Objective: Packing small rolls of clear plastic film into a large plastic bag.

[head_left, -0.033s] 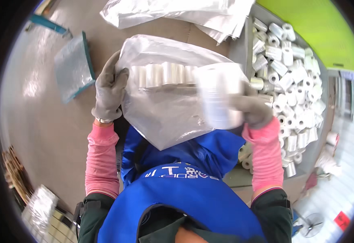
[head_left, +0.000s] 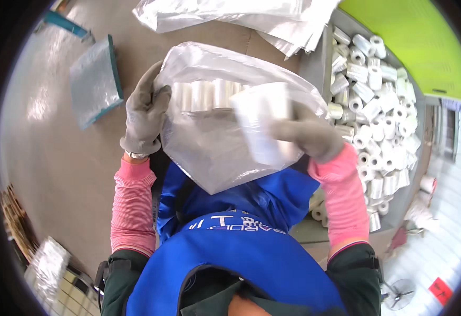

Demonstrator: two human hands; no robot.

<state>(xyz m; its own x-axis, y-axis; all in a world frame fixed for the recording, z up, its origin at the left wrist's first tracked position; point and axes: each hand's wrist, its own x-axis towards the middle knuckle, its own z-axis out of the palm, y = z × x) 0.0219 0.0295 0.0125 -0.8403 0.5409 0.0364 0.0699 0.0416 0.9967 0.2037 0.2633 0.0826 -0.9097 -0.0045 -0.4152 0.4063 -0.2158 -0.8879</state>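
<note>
Left hand (head_left: 147, 113): grip pinching the clear bag (head_left: 204, 152) at its left edge. Right hand (head_left: 314, 134): grip around a white roll (head_left: 262, 118) (blurred; possibly more than one) in front of the bag. Row of rolls (head_left: 204, 96) within the bag. Risks: slack film could snag the roll; hurried contact could topple the row; slipping left fingers could let the bag sag.

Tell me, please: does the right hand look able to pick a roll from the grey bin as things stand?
Probably not: the right hand already holds a blurred white item at the clear bag. Otherwise the way seems free, as the loose rolls lie uncovered to its right.
</note>
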